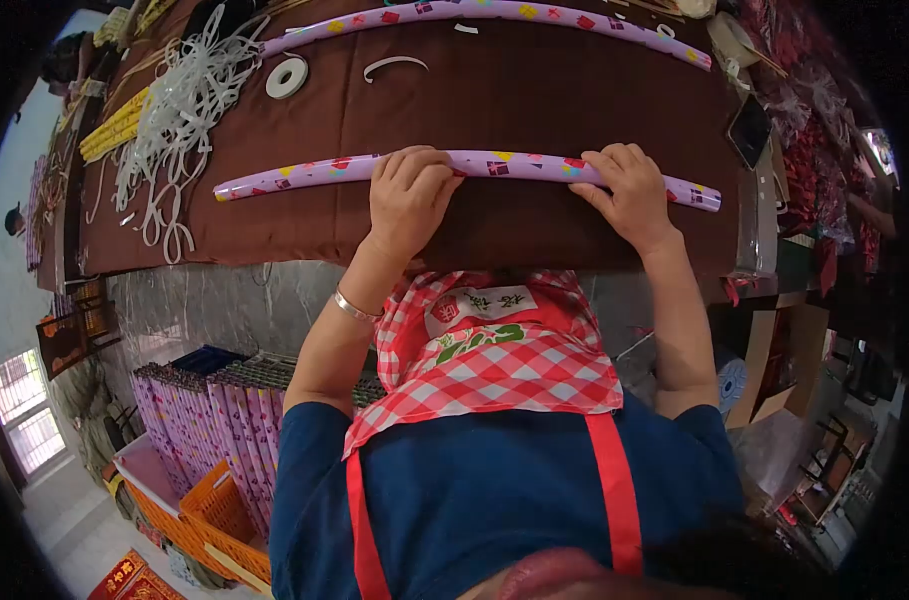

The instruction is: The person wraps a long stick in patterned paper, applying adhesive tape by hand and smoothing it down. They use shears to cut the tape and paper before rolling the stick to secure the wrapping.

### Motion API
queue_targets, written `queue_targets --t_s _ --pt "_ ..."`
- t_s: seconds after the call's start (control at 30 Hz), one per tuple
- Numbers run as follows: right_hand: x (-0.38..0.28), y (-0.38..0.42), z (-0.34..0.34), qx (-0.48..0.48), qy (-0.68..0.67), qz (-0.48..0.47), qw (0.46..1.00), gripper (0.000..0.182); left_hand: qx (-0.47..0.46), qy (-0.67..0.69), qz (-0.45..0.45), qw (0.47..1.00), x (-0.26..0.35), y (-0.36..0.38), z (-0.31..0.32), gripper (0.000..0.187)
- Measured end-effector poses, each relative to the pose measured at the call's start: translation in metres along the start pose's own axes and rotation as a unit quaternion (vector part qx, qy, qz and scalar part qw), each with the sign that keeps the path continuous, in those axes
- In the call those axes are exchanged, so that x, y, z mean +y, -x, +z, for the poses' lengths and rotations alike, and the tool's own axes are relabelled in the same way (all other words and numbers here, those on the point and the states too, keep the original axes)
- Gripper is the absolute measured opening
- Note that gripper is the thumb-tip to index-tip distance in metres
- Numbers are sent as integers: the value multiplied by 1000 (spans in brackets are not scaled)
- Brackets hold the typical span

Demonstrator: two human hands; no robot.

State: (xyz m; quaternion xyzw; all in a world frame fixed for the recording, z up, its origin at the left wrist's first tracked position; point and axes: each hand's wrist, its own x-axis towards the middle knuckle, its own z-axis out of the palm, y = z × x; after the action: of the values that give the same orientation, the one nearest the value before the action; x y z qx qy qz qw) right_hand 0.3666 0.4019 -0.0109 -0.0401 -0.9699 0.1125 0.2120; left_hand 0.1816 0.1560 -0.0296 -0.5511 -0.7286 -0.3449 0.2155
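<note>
A lilac roll of wrapping paper (519, 165), printed with small coloured gift boxes, lies across the table before me. My left hand (408, 198) is closed around it a little left of its middle. Farther right, my right hand (634, 192) grips the same roll, thumb on the near side and fingers over the top. Both ends of the roll stick out past my hands. A second roll of the same paper (424, 14) lies along the far side of the table. Between the two rolls are a small roll of white tape (287, 77) and a curved white strip (394, 63).
Brown cloth (534, 100) covers the table. A tangle of white strips (189, 100) and yellow rolls (114, 127) lie at left. A dark phone-like slab (750, 132) rests near the right edge. Many lilac rolls (199, 420) stand below left beside an orange basket (219, 505); a cardboard box (774, 360) is right.
</note>
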Motion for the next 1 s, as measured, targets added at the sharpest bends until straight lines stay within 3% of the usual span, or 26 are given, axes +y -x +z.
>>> queue_targets --t_s 0.13,0.3,0.43,0.63,0.73,0.83,0.9,1.0 --pt "0 0 0 -2 -4 -1 1000 37 -22 -44 -50 998 7 -6 -2 24" --pt "0 0 0 -2 -6 1 1000 37 -9 -27 3 1000 0 2 1 25" --pt "1 1 1 -4 -4 3 1000 37 -5 -31 -27 999 5 -2 -2 23" --pt "-1 0 -1 0 -7 -3 1000 37 -4 -29 9 1000 1 1 -1 22" --pt "-1 -1 0 -8 -12 3 1000 38 -7 -29 31 999 2 3 -2 24" --pt "-2 0 0 -18 10 9 1000 40 -6 -29 -25 999 11 -2 -3 33" --pt "-12 -2 2 -5 63 -4 998 45 -60 -111 -31 992 18 -9 -2 42" --pt "-46 -13 21 7 90 -36 995 52 -87 -116 -22 989 16 -8 -2 44"
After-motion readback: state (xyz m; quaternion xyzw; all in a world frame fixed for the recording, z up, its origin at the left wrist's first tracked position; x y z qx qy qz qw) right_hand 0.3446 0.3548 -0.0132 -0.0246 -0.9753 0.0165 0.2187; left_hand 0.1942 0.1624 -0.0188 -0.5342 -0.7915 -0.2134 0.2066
